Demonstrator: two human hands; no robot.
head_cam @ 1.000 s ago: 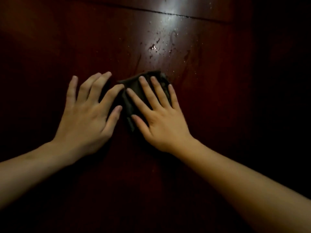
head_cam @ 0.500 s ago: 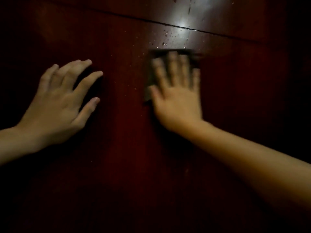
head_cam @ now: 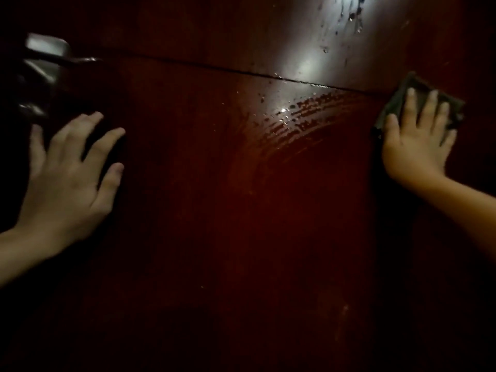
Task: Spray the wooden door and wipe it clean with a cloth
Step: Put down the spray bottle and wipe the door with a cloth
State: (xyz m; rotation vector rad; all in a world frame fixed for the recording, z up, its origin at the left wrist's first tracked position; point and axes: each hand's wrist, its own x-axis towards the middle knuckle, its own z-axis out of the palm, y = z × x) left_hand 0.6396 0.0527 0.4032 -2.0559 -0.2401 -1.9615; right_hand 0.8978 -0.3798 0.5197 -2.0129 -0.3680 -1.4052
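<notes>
Wooden door (head_cam: 214, 237): dark reddish, glossy, fills the frame; a thin seam (head_cam: 188, 66) crosses it in the upper part.
Cloth (head_cam: 394, 104): dark, folded, at the right edge of the frame just under the seam, flat on the door beneath my right hand.
My right hand (head_cam: 418, 143): fingers straight and spread, pressing the cloth to the wood.
My left hand (head_cam: 69, 178): lower left, fingers splayed wide on the bare door, holding nothing.
Wet streaks (head_cam: 308, 114): curved, glinting, center right, between my hands.
Droplets (head_cam: 351, 17): upper right.
Metal door handle (head_cam: 45, 49): upper left, blurred, above my left hand.
</notes>
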